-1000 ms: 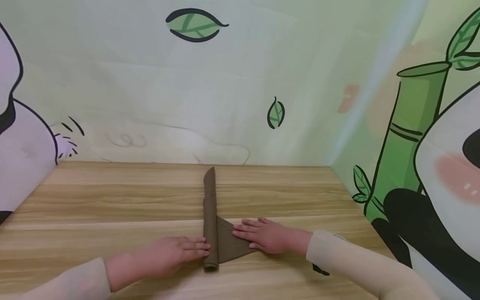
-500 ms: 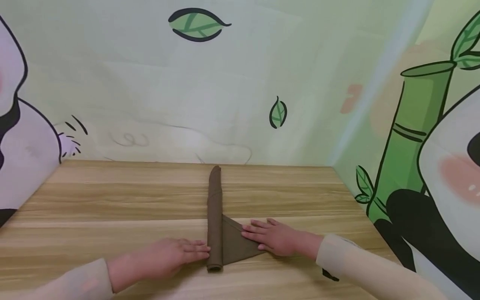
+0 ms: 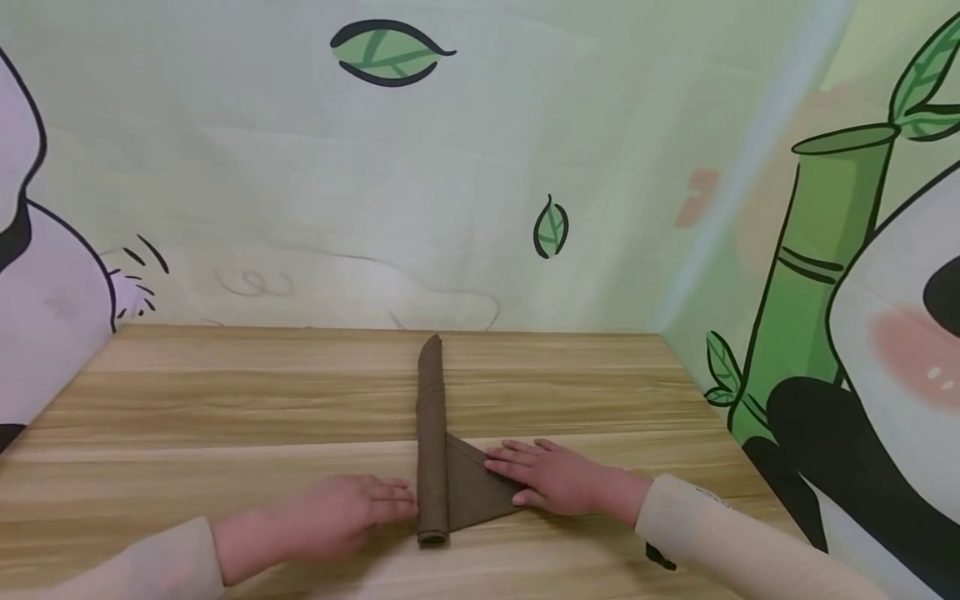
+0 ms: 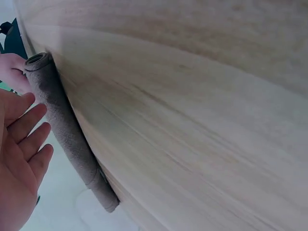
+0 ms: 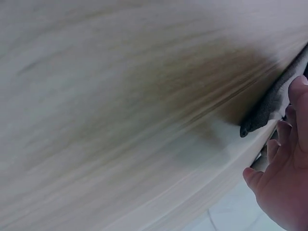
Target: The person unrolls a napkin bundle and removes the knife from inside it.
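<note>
A brown cloth point(image 3: 431, 450), rolled into a long tube, lies on the wooden table and points away from me. From its right side a flat triangular flap point(image 3: 476, 496) spreads out. My right hand point(image 3: 562, 479) rests with straight fingers on the flap's outer corner, hiding part of it. At the tube's near left side is my left hand point(image 3: 337, 512), fingers extended, fingertips right at the roll's edge. The left wrist view shows the roll's spiral end point(image 4: 37, 59) and the relaxed left fingers beside it. In the right wrist view, the cloth's dark corner point(image 5: 260, 113) lies near the right hand.
The wooden table point(image 3: 225, 392) runs back to a pale green wall point(image 3: 450, 183) painted with leaves. A painted panda and bamboo stalk point(image 3: 825, 267) cover the right side wall; another painted figure point(image 3: 60, 308) is at the left.
The rolled cloth has shifted slightly right. My right hand has moved a little right with the flap; my left fingertips, earlier overlapping the roll, are now at its left edge.
</note>
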`<state>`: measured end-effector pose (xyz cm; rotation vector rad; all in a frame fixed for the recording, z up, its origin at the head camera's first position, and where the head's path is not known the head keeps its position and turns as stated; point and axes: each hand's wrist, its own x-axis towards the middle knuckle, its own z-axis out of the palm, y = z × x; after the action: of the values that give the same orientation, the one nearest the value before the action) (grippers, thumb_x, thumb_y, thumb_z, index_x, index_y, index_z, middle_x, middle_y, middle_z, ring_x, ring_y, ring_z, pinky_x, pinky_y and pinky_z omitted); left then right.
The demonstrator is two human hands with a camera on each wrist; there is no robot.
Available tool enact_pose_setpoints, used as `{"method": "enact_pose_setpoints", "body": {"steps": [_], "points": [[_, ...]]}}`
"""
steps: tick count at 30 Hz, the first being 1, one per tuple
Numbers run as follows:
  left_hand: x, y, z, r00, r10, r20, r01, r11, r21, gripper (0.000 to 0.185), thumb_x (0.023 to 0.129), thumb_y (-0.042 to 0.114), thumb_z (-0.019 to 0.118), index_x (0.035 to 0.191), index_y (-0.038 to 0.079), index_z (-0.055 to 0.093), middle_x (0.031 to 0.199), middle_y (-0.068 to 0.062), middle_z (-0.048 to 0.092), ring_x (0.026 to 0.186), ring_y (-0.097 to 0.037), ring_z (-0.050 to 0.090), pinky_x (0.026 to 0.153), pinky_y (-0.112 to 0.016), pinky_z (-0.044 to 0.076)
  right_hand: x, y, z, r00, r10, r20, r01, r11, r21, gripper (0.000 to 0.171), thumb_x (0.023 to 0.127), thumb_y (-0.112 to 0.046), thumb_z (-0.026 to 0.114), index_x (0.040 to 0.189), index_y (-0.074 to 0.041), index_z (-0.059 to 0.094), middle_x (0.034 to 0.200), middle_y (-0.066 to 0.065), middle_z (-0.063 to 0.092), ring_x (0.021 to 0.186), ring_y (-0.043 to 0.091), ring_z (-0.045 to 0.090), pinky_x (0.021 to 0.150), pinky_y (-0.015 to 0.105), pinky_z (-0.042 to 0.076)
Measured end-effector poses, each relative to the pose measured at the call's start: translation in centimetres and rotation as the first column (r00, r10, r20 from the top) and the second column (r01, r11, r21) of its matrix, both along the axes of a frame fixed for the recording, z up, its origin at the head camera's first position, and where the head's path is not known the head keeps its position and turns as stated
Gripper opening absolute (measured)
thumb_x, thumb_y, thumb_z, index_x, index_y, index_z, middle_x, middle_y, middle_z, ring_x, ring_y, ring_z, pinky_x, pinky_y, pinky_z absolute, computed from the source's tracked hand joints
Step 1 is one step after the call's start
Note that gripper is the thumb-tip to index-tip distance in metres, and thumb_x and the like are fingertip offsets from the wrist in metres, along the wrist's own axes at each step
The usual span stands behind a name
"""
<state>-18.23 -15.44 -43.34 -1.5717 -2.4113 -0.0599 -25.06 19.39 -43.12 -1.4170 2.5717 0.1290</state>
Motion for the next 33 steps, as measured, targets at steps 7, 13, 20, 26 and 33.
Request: {"method": "enact_pose_setpoints", "body": {"steps": [7, 13, 20, 26, 33], "points": [[-0.1, 0.9, 0.8, 1.0, 0.008, 0.002, -0.008, 0.999, 0.049, 0.037, 0.1, 0.015, 0.061, 0.137, 0.012, 0.064, 0.139, -0.004, 0.068, 0.126, -0.022, 0.066, 0.101, -0.035, 0.058, -0.9, -0.8, 0.4, 1.0, -0.011, 0.017, 0.012, 0.998, -0.066, 0.056, 0.109, -0.034, 0.047, 0.16, -0.013, 0.036, 0.166, 0.009, 0.038, 0.153, 0.032, 0.038, 0.117, 0.06, 0.042], [-0.4, 2.8, 1.3, 0.994, -0.02, 0.108, 0.027, 0.998, -0.061, 0.043, 0.111, 0.034, 0.04, 0.144, 0.012, 0.058, 0.147, -0.002, 0.062, 0.138, -0.022, 0.059, 0.11, -0.035, 0.053, -1.3, -2.8, 0.6, 1.0, -0.021, 0.023, 0.023, 0.998, -0.052, 0.058, 0.109, -0.037, 0.045, 0.161, -0.013, 0.034, 0.167, 0.008, 0.037, 0.155, 0.029, 0.036, 0.119, 0.058, 0.041], [-0.8, 4.9, 0.7, 0.985, -0.051, 0.163, 0.08, 0.981, -0.177, 0.049, 0.112, 0.038, 0.035, 0.149, 0.013, 0.054, 0.153, -0.002, 0.057, 0.143, -0.017, 0.053, 0.114, -0.033, 0.049, -1.5, -5.2, -0.2, 0.998, -0.041, 0.049, 0.039, 0.998, 0.044, 0.061, 0.11, -0.042, 0.04, 0.163, -0.015, 0.028, 0.172, 0.002, 0.027, 0.16, 0.022, 0.026, 0.124, 0.056, 0.034], [-0.8, 5.5, 0.4, 0.988, -0.034, 0.149, 0.069, 0.969, -0.237, 0.046, 0.111, 0.037, 0.04, 0.147, 0.015, 0.057, 0.151, 0.0, 0.059, 0.142, -0.015, 0.054, 0.114, -0.032, 0.049, -0.9, -5.8, -0.7, 1.0, -0.011, 0.015, 0.009, 0.993, 0.116, 0.061, 0.11, -0.041, 0.039, 0.164, -0.016, 0.025, 0.173, 0.001, 0.023, 0.16, 0.018, 0.024, 0.125, 0.051, 0.036], [-0.8, 4.8, 0.6, 0.994, -0.062, 0.093, 0.082, 0.971, -0.223, 0.043, 0.111, 0.035, 0.041, 0.141, 0.014, 0.062, 0.146, -0.002, 0.063, 0.139, -0.018, 0.058, 0.114, -0.03, 0.049, -0.8, -5.2, -0.8, 1.0, 0.008, -0.03, -0.005, 0.993, 0.119, 0.059, 0.111, -0.04, 0.037, 0.163, -0.013, 0.028, 0.172, 0.004, 0.026, 0.159, 0.019, 0.027, 0.124, 0.05, 0.037]]}}
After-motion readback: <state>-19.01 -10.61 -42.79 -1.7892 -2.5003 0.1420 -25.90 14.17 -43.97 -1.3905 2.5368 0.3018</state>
